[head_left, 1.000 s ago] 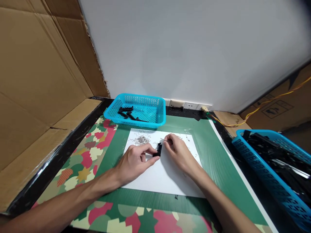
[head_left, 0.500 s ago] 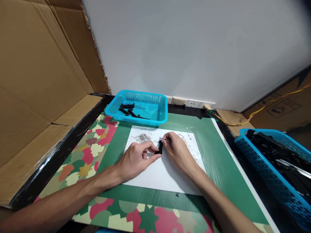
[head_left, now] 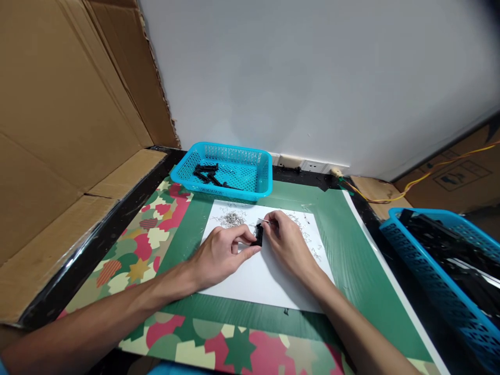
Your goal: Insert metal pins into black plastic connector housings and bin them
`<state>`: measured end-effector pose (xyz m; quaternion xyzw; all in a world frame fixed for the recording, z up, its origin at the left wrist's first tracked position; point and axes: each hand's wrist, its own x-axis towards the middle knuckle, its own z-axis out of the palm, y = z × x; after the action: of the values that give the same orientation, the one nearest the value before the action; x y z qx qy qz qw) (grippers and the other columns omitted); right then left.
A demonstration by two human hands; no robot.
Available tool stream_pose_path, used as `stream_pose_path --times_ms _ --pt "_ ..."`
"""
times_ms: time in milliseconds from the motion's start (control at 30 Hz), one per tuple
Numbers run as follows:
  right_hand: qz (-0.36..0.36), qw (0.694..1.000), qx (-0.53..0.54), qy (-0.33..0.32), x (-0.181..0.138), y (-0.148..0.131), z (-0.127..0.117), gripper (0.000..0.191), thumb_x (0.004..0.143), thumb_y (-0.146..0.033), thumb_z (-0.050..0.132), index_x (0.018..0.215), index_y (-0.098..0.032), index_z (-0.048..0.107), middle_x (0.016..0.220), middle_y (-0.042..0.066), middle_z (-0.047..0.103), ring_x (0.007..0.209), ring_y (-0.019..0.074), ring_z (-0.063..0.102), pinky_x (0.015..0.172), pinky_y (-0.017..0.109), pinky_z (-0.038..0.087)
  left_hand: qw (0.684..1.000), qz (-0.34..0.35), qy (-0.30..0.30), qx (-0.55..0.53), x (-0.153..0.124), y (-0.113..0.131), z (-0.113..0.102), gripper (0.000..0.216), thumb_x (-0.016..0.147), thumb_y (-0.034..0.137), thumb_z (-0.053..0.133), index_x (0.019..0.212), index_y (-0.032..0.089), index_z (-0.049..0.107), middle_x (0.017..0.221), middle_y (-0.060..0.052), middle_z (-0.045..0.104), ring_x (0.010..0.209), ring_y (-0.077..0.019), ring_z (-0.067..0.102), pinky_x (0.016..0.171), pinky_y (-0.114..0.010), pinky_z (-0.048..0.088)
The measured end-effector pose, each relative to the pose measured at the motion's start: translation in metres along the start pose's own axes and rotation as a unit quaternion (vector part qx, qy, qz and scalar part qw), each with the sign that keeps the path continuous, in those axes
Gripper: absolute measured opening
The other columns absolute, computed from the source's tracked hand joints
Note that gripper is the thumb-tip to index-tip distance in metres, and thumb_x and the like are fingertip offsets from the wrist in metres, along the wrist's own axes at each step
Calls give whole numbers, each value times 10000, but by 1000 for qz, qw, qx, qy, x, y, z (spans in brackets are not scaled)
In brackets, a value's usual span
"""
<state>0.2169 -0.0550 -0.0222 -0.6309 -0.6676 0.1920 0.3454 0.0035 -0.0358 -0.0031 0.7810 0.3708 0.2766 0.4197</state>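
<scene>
My left hand (head_left: 221, 255) pinches a small black plastic part (head_left: 258, 235) between thumb and fingers, over a white sheet of paper (head_left: 265, 278). My right hand (head_left: 287, 242) holds a thin metal pin (head_left: 263, 221) by its end, with the tip just above the black part. A heap of small silver metal pieces (head_left: 232, 219) lies on the paper behind my left hand, and more are scattered behind my right hand.
A small blue basket (head_left: 258, 179) with a few black parts stands at the back of the green mat (head_left: 344, 245). A larger blue basket (head_left: 429, 271) full of black parts sits at the right. Cardboard walls (head_left: 70, 104) close the left side. A yellow wire (head_left: 390, 195) runs at back right.
My hands have stayed together on the paper while the view shifted slightly. The pin tip has come closer to the black part.
</scene>
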Motion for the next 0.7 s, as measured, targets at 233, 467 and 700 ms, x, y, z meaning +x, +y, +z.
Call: stream_pose_path --times_ms 233,467,700 --pt "0 1000 1 4 1 3 3 154 1055 -319 513 1000 -214 611 970 91 726 846 259 650 746 361 449 1000 -2 -5 -12 -1 0 0 93 965 281 762 987 195 734 871 9 779 712 -125 681 617 -215 463" --pt "-7 1000 2 -1 0 1 2 144 1053 -305 515 994 -216 611 969 95 723 853 261 646 748 360 450 1000 -5 -7 -4 0 1 0 90 964 279 760 982 195 732 858 12 776 674 -119 647 605 -225 448" --pt "-19 999 27 -35 2 2 -5 143 1045 -260 541 942 -214 630 924 69 737 817 235 648 732 336 446 1000 -5 -10 2 -1 0 -1 100 961 286 761 999 196 738 848 12 773 649 -116 600 577 -232 418"
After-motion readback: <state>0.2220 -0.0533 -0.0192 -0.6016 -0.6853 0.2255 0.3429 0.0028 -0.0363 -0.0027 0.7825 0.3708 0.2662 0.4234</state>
